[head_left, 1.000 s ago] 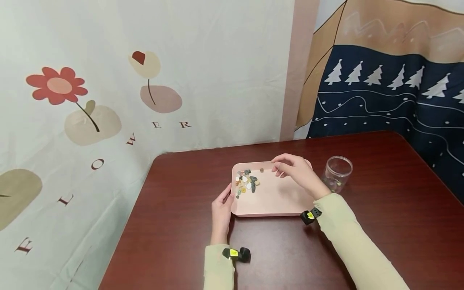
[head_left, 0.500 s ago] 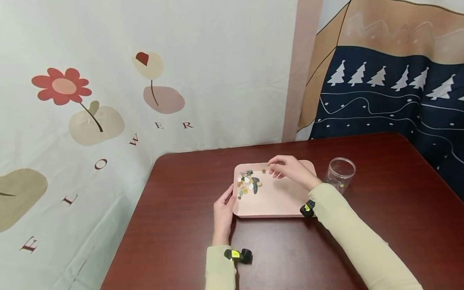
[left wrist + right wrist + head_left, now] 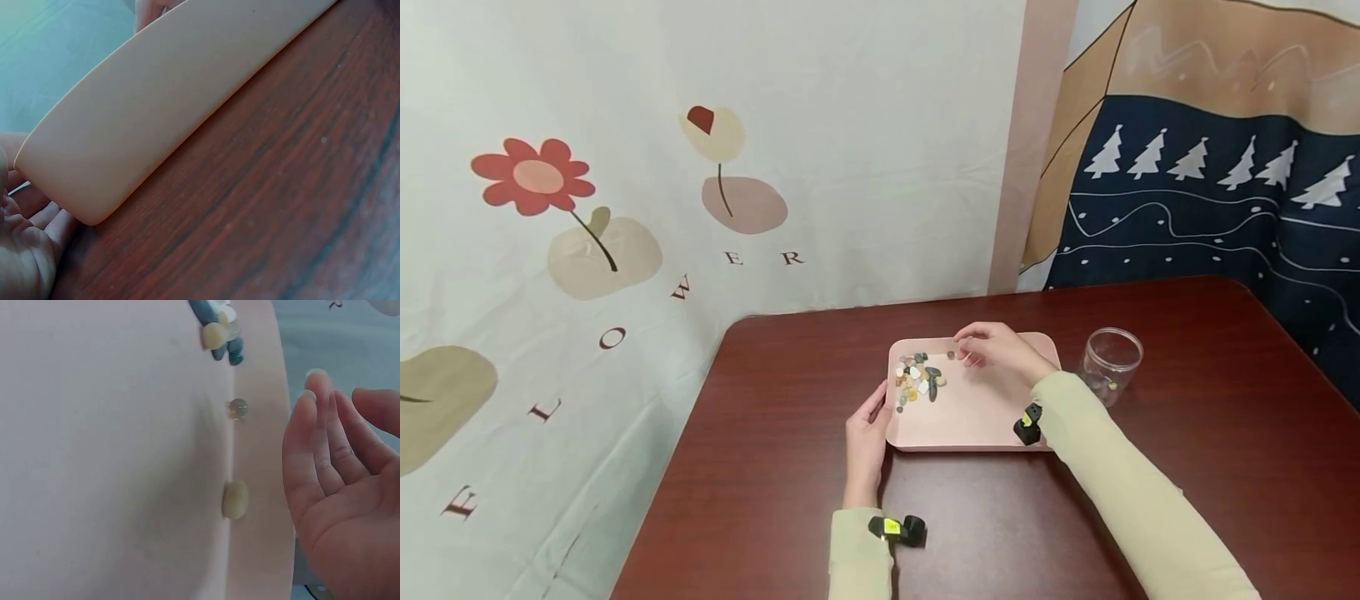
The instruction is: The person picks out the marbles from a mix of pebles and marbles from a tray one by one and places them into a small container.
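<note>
A pale pink tray (image 3: 977, 425) lies on the table with a cluster of small pebbles (image 3: 913, 386) at its left end, in white, yellow, grey and dark green. My left hand (image 3: 867, 429) holds the tray's left side; in the left wrist view its fingers (image 3: 57, 222) lie against the outer wall at a corner. Over the far part of the tray is my right hand (image 3: 996, 348), fingers gently bent and nothing visible between them. The right wrist view shows a clear round pebble (image 3: 239, 408) and a cream oval pebble (image 3: 235, 500) along the far wall, beside this hand.
Right of the tray stands a clear jar (image 3: 1111, 362), lidless, with a few pebbles low inside. Both sleeves carry a black wrist camera (image 3: 1028, 423). The dark red table (image 3: 760, 433) meets a printed curtain (image 3: 865, 167) at the back.
My right hand has moved slightly left over the tray's far side, its forearm swinging inward. The left hand keeps its place at the tray. The head view has shifted a little.
</note>
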`<state>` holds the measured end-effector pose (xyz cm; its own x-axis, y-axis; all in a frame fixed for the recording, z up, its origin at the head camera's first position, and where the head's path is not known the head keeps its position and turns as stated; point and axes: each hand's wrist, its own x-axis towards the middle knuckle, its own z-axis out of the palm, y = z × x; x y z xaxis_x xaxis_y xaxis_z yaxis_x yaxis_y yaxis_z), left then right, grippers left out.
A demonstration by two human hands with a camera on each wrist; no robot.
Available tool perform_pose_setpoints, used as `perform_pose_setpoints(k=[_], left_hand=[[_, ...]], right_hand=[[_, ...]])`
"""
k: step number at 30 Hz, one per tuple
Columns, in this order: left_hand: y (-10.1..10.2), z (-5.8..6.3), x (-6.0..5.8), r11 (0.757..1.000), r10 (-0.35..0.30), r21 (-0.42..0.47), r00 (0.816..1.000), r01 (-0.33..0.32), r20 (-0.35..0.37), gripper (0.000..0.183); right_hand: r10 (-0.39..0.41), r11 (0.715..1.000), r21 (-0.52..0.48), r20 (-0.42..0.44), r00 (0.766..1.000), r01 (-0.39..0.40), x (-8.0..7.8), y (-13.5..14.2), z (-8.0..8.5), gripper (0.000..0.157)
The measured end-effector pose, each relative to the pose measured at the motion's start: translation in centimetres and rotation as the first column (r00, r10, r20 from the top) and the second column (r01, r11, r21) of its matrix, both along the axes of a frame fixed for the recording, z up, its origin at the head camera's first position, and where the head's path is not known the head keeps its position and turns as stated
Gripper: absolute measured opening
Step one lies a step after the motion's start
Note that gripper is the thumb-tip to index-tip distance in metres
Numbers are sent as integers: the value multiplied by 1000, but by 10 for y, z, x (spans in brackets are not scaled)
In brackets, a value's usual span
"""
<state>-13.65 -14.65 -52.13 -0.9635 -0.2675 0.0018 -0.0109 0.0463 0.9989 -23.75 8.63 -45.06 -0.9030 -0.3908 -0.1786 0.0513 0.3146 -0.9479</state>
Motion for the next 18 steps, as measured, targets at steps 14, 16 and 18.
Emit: perform_pose_setpoints(k=[14, 16, 18], left_hand=[[0, -2, -2, 1000, -13, 2, 1000, 13, 11, 33], [0, -1, -2, 1000, -11, 6, 1000, 11, 11, 33], [0, -1, -1, 1000, -7, 5, 1000, 7, 23, 33]], right_hand=[[8, 999, -37, 115, 993, -4, -9, -9, -18, 30], [17, 999, -39, 143, 990, -12, -10, -12, -20, 31], [32, 999, -25, 161, 987, -28, -11, -14, -23, 33]])
